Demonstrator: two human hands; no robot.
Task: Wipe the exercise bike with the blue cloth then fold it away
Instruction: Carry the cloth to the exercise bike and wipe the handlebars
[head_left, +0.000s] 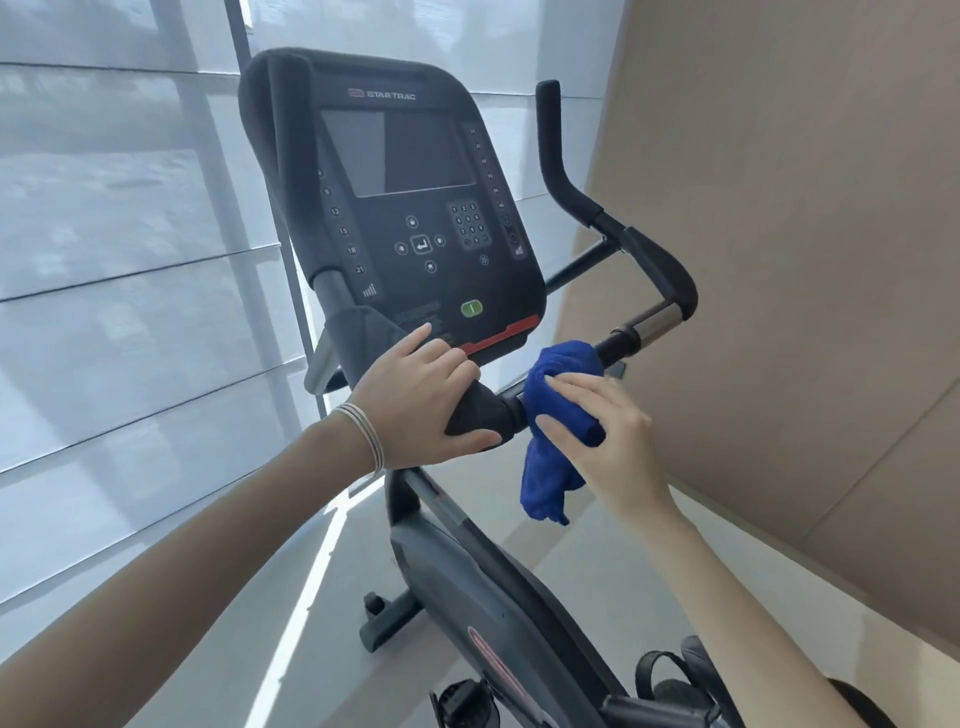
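A black exercise bike (488, 597) fills the middle of the view, its console (415, 208) upright with a dark screen. My left hand (421, 400) grips the black hub of the handlebar just below the console. The blue cloth (556, 395) is bunched around the right handlebar bar (618, 345), with a loose end hanging down. My right hand (608, 436) presses the cloth against the bar, fingers wrapped over it. A chrome sleeve (657, 322) sits further out along that bar.
Shaded windows (130, 260) run along the left. A tan wall (805, 260) stands close on the right. The bike's pedals (670, 675) and front foot (379, 623) rest on a pale tiled floor (597, 561).
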